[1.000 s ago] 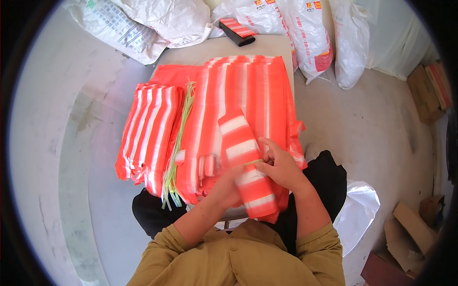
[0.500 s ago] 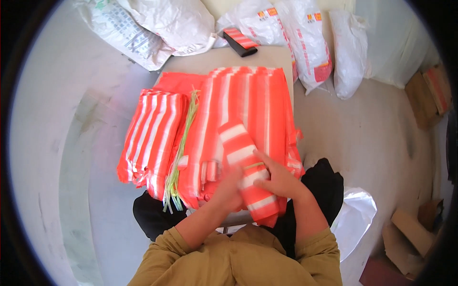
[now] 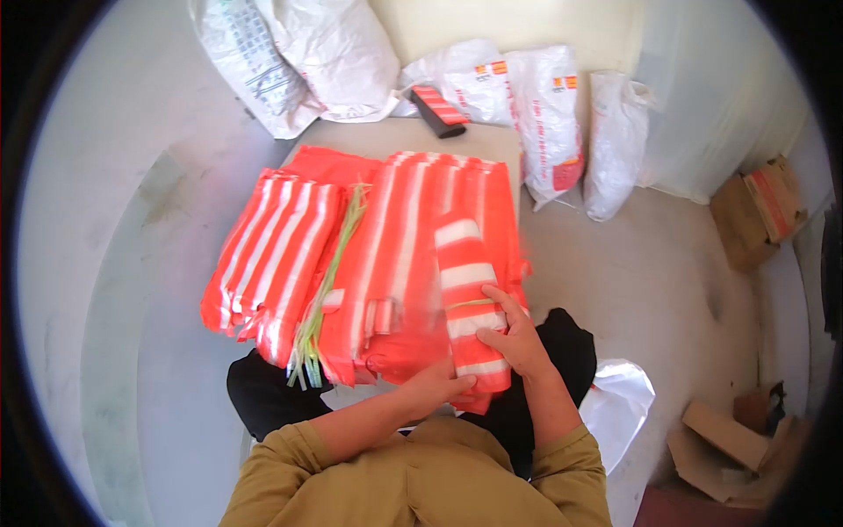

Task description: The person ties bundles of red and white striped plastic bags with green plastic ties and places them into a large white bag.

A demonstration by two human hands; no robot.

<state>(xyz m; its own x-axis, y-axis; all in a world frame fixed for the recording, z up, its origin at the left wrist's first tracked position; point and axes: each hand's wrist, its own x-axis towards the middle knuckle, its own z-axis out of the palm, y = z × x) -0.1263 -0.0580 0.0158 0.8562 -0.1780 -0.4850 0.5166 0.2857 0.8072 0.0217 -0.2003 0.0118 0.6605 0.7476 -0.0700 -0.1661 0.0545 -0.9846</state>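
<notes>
Right hand [image 3: 520,344]: my fingers are closed on the banded red-white striped bundle [image 3: 467,277], above the flat striped stack [image 3: 408,220]'s near right. Left hand [image 3: 436,386] at its lower end; can't tell finger grip.

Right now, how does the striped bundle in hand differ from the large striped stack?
The striped bundle is narrow; the large stack is broad. The bundle's stripes run crosswise; the stack's run lengthwise, away from the person. A yellow-green tie crosses the bundle; none shows on the stack. The right hand grips the bundle; the stack lies on the table. Both are red and white.
</notes>
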